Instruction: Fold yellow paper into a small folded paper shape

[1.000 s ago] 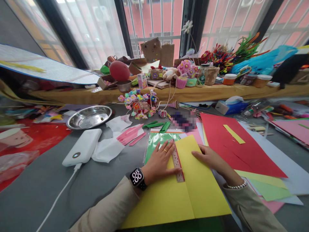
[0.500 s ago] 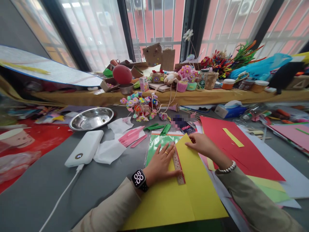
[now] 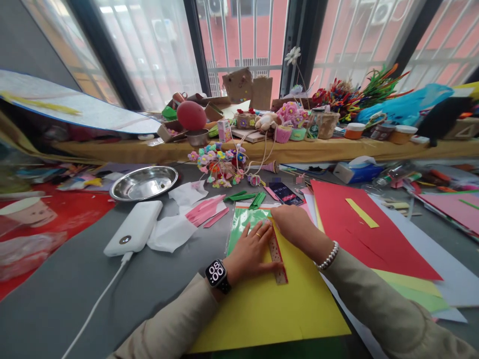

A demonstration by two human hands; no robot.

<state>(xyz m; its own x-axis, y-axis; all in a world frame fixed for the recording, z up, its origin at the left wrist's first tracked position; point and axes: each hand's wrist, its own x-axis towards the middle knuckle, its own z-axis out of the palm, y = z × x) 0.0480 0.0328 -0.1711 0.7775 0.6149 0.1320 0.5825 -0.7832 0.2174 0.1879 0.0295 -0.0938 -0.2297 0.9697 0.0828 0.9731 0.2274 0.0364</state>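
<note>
My left hand (image 3: 249, 252) lies spread with its fingers outstretched, pressing a narrow red-edged ruler (image 3: 277, 257) down onto a large sheet of yellow paper (image 3: 299, 299). At the ruler's far end, my right hand (image 3: 295, 227) is curled closed over the paper's far edge. Its fingertips are turned down and hidden behind the back of the hand. Beneath the yellow sheet, toward the far left, a clear plastic sleeve with green paper (image 3: 241, 224) sticks out. A phone (image 3: 286, 193) rests just beyond my right hand.
Left of the paper are a white power bank (image 3: 132, 228) with a cable, white and pink scraps (image 3: 204, 212) and a steel dish (image 3: 144, 183). Red paper (image 3: 374, 234) lies on other sheets at right. Pipe-cleaner flowers (image 3: 220, 164) stand beyond, before a crowded ledge (image 3: 149, 149).
My right hand has moved left, from the paper's raised far corner to the ruler's far end, and turned so its fingers are hidden. My left hand and the ruler have stayed put.
</note>
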